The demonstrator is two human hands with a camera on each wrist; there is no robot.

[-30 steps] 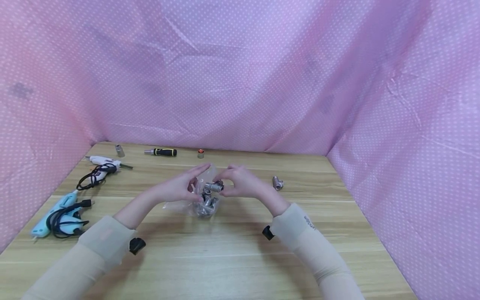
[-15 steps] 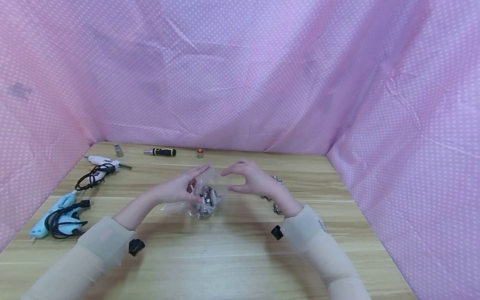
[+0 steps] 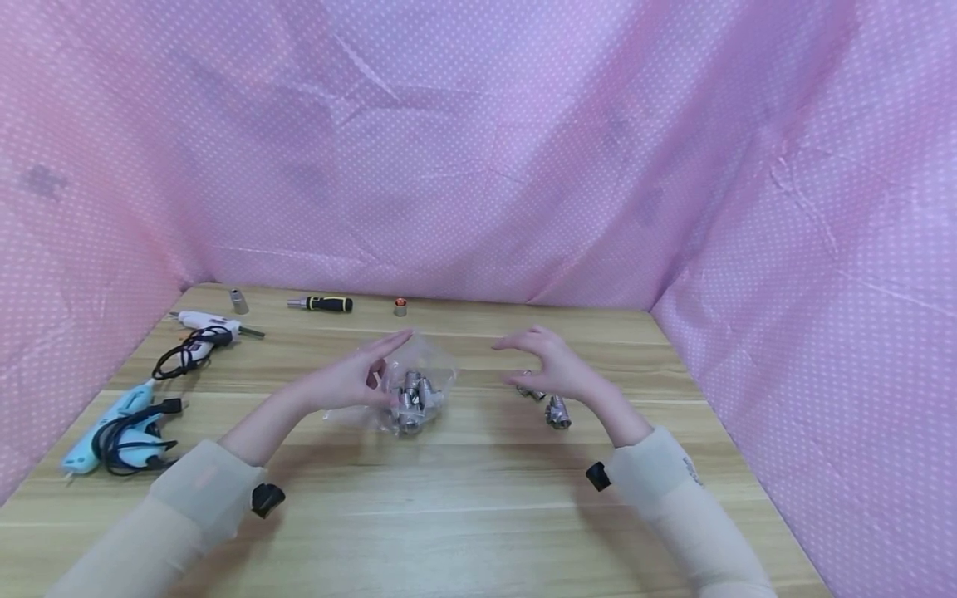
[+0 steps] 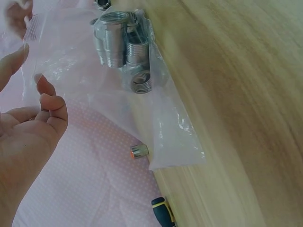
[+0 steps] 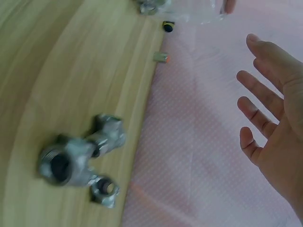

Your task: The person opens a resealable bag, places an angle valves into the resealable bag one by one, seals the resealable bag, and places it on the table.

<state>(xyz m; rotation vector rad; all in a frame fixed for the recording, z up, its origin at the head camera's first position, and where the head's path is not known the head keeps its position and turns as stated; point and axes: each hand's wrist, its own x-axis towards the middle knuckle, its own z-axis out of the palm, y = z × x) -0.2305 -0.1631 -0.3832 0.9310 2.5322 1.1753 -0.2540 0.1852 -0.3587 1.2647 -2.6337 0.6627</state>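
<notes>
My left hand (image 3: 347, 382) holds the rim of a clear plastic bag (image 4: 177, 146), with thumb and forefinger spread along it. Several threaded metal pipe fittings (image 4: 116, 40) lie inside the bag, some upright in the left wrist view. Over to the right, my right hand (image 3: 557, 365) hovers with fingers apart and nothing in them. Below it on the table are loose metal pipe fittings, one a tee (image 3: 557, 413); the right wrist view shows a blurred cluster of fittings (image 5: 71, 161). The hand partly covers this cluster in the head view.
At the left lie a white glue gun (image 3: 209, 322) and a light blue glue gun (image 3: 123, 423) with black cords. Along the back edge are a metal cylinder (image 3: 238, 301), a black-and-yellow screwdriver (image 3: 327, 304) and a small orange-topped metal piece (image 3: 400, 307). Pink dotted cloth (image 3: 478, 166) surrounds the table.
My right hand let go of a metal fitting at the bag, and the fitting dropped inside. That hand then moved right, over the loose fittings. My left hand stayed at the bag.
</notes>
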